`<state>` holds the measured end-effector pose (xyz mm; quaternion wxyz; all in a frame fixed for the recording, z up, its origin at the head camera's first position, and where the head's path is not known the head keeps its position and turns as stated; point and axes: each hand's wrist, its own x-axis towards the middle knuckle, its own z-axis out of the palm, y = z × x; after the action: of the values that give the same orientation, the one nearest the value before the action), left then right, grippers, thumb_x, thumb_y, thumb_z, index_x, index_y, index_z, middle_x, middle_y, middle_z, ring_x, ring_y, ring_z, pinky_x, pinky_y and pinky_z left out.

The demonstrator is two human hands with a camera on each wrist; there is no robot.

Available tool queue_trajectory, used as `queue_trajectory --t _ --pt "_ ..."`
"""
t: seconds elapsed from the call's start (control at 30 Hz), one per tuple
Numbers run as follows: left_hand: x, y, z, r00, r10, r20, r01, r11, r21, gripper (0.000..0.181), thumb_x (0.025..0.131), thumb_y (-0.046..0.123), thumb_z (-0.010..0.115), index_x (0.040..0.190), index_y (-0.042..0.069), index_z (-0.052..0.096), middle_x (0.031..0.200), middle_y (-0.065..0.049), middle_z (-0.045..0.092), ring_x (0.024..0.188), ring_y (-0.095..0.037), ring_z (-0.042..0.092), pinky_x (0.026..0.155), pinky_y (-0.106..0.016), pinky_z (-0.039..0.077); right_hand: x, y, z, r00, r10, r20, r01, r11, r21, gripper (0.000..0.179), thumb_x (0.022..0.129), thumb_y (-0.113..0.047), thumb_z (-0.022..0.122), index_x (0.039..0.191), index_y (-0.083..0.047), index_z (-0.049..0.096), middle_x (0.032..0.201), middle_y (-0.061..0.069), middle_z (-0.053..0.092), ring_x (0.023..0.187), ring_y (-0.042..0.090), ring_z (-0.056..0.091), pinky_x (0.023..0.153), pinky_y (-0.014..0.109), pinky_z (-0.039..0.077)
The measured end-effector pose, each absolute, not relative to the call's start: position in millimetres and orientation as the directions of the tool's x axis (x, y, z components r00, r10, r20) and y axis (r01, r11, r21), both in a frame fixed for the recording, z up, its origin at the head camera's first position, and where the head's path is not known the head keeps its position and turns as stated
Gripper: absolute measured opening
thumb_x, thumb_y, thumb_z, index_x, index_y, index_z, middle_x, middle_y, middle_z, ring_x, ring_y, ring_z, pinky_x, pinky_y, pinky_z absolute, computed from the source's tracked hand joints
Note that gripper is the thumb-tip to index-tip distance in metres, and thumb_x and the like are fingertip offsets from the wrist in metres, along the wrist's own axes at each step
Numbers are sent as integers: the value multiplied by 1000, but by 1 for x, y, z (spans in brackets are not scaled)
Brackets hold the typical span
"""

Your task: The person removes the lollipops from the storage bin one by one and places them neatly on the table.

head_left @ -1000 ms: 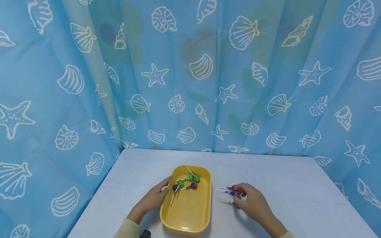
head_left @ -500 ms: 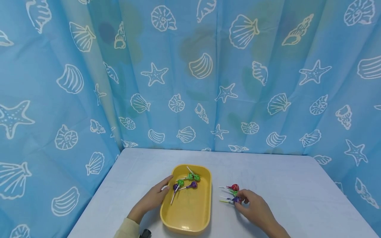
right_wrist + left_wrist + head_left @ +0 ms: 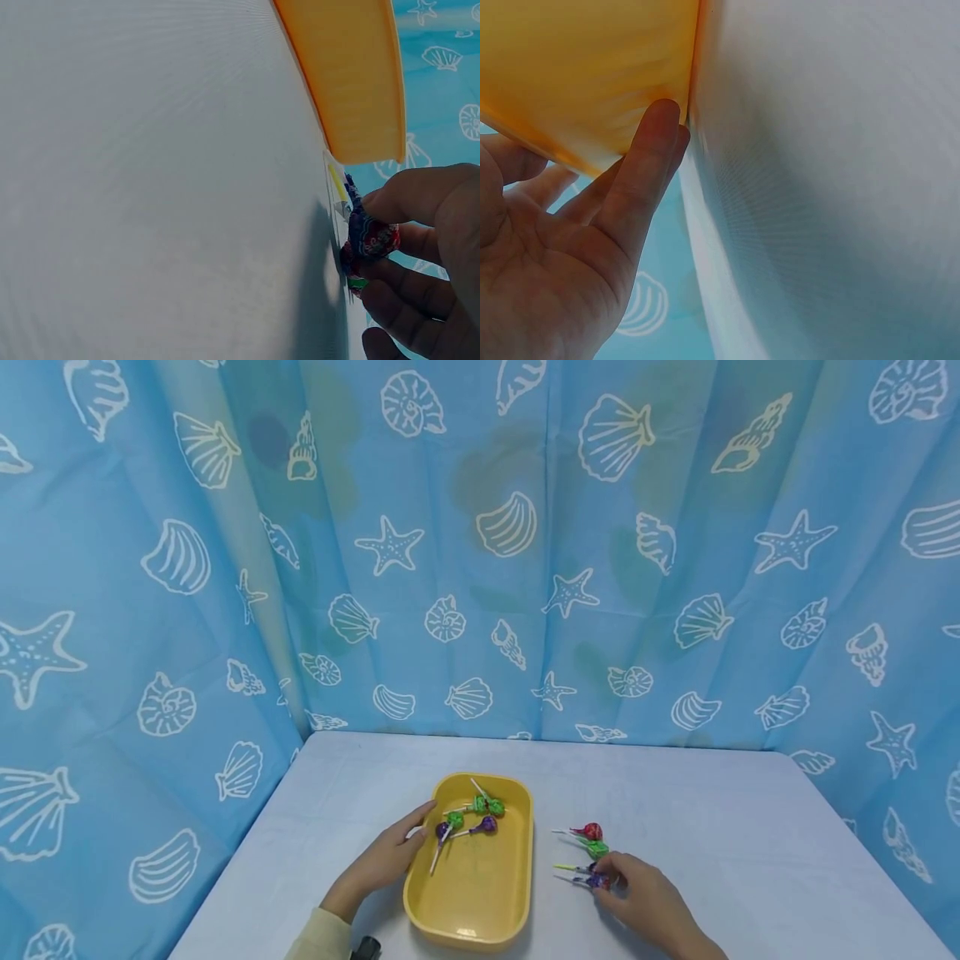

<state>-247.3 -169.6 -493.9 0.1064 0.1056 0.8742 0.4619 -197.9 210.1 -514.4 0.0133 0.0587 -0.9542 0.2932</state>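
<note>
My right hand [image 3: 641, 897] pinches a lollipop [image 3: 371, 234] in a dark blue and red wrapper between thumb and fingers, low over the table right of the tray. Its stick points left, towards the tray. Just beyond the hand lie a lollipop with a yellow stick [image 3: 566, 867], a green-wrapped lollipop [image 3: 597, 849] and a red-wrapped lollipop [image 3: 591, 832]. My left hand [image 3: 386, 864] rests with nearly straight fingers against the left side of the yellow tray [image 3: 468, 937]. In the left wrist view, fingertips touch the tray's outer wall.
Inside the tray's far half lie several lollipops, among them a green one [image 3: 455, 820] and a purple one [image 3: 488, 825]. A small black object [image 3: 367, 948] lies at the front edge of view. A blue shell-print curtain [image 3: 480, 568] hangs behind the white table [image 3: 712, 827].
My right hand has moved towards the front with the dark-wrapped lollipop, past the yellow-stick one. The red and green lollipops now lie uncovered. My left hand and the tray have stayed put.
</note>
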Motion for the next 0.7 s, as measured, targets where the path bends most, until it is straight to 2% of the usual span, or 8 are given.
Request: queue_trajectory --t 0.3,0.7 --pt "-247 -171 -494 -953 292 -83 93 540 836 50 109 19 43 158 13 38 159 -19 38 145 -43 33 115 -62 29 -196 212 -519 -992 -120 47 -126 837 -533 25 78 -15 85 96 -21 68 82 -13 59 75 7 52 67 31 49" --pt "-247 -170 -494 -954 288 -85 91 547 832 50 109 17 43 158 13 38 159 -18 38 146 -42 33 115 -62 29 -199 212 -512 -995 -95 7 -84 847 -525 25 80 -18 84 99 -20 69 88 -7 58 79 11 55 71 36 53"
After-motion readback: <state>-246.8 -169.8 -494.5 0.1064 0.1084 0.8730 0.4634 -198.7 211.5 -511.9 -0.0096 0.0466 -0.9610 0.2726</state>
